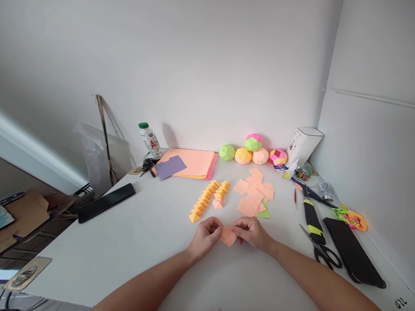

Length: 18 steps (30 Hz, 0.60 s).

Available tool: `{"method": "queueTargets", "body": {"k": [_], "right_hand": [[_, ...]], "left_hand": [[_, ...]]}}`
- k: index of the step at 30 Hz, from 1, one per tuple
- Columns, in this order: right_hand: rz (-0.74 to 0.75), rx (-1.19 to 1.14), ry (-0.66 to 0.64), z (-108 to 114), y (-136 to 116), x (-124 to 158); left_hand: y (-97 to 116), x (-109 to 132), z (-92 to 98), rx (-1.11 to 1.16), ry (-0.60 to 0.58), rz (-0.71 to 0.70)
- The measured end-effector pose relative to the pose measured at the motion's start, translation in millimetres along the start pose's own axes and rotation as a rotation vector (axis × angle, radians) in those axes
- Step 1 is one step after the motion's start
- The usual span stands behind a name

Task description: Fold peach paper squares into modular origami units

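Between my two hands is a small peach piece of paper (228, 237), its lower corner pointing toward me. My left hand (207, 235) pinches its left side between thumb and fingers. On the right side, my right hand (251, 233) grips the paper the same way. Just beyond the hands stand two rows of folded orange paper pieces (203, 199), with a folded peach piece (218, 203) at the near end of the shorter row. Right of these lies a loose pile of peach paper pieces (251, 203), a green piece (265, 211) partly under it.
Faceted paper balls (243, 156) line the wall beside a white container (304, 144). Scissors (326, 255), a utility knife (314, 220) and a black phone (355, 252) lie right. Left are a bottle (151, 141), stacked paper sheets (196, 160) and a flat black device (106, 203).
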State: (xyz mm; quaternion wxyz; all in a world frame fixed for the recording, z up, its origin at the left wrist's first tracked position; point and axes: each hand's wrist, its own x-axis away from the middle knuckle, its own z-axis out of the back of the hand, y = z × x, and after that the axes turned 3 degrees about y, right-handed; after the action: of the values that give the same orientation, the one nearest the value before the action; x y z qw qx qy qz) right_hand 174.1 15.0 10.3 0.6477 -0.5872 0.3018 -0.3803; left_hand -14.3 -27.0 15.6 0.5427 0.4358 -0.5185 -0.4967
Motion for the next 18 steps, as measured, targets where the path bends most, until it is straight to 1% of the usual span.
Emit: {"method": "queueTargets", "body": {"k": [3, 5, 7, 13, 16, 18], "right_hand": [[-0.005, -0.008, 0.0, 1, 1, -1], [0.001, -0.009, -0.016, 0, 3, -1], [0.008, -0.009, -0.035, 0, 4, -1], [0.001, 0.025, -0.019, -5, 3, 0], [0.019, 0.062, 0.0, -7, 2, 0], [0.032, 0.087, 0.013, -8, 1, 0]], "left_hand": [[-2, 0, -0.2, 0.026, -0.027, -0.019], [-5, 0, -2.0, -0.027, -0.076, -0.03], [-7, 0, -4.1, -0.098, -0.086, -0.061], [-9, 2, -8.5, -0.175, -0.047, -0.137], [-5, 2, -10.6, -0.29, -0.027, -0.242], [-2, 2, -11.5, -0.392, 0.023, -0.34]]}}
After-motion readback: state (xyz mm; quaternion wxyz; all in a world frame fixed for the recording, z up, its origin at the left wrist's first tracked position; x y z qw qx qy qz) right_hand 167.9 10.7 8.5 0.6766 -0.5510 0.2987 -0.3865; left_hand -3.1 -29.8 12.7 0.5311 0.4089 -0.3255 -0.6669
